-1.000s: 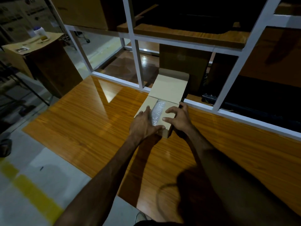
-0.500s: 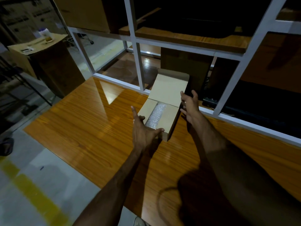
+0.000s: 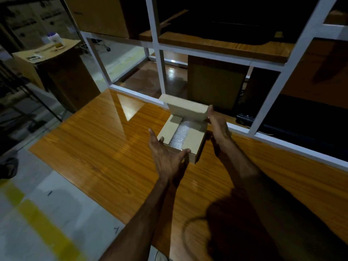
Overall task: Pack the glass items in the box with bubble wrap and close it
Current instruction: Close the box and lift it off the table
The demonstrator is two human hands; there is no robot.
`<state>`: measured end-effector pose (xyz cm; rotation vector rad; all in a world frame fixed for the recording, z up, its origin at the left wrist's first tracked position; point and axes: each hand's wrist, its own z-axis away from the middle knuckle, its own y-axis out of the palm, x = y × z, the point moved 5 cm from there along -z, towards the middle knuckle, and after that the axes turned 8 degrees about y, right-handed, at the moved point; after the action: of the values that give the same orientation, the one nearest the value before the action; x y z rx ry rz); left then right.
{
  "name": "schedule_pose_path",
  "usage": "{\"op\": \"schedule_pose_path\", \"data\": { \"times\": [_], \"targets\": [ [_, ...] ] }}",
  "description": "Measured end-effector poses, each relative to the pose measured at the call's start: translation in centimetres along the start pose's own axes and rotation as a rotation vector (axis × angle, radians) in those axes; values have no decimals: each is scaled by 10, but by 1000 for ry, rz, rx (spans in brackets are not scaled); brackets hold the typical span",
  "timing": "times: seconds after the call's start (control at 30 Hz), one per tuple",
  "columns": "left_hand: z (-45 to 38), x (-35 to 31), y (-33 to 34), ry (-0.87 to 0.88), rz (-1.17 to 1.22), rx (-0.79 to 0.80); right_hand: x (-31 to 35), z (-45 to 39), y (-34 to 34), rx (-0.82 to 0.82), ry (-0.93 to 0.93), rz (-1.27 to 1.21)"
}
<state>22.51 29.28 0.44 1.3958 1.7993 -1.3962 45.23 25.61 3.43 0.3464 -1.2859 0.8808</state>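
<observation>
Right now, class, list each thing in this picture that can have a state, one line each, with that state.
Box: open, side flaps folded inward.
Lid: partly lowered, not shut.
Bubble wrap: inside the box, between the flaps.
Left hand: open, at the near corner.
Right hand: open, fingertips on the lid's edge.

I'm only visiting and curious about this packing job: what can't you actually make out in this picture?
- Glass items: head view, hidden under the bubble wrap and inner flaps of the box.
- Right hand fingertips: behind the blurred lid, so its grip is unclear.
- Small items on the far side table: too small and dim.
- Left hand palm: facing away.
</observation>
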Motion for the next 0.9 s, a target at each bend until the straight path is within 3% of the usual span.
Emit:
{"op": "schedule_pose_path", "data": {
  "times": [0.13,0.33,0.47,0.9],
  "targets": [
    [3,41,16,-96,3,115,-43,6,15,77,17,47],
    [-8,21,-25,-45,205,54,-50,47,23,136,-98,155],
    [-18,26,-39,-3,196,110,-63,47,27,142,-138,250],
    [-50,43,-49,45,92,245,-70,46,27,156,-141,219]
  ]
}}
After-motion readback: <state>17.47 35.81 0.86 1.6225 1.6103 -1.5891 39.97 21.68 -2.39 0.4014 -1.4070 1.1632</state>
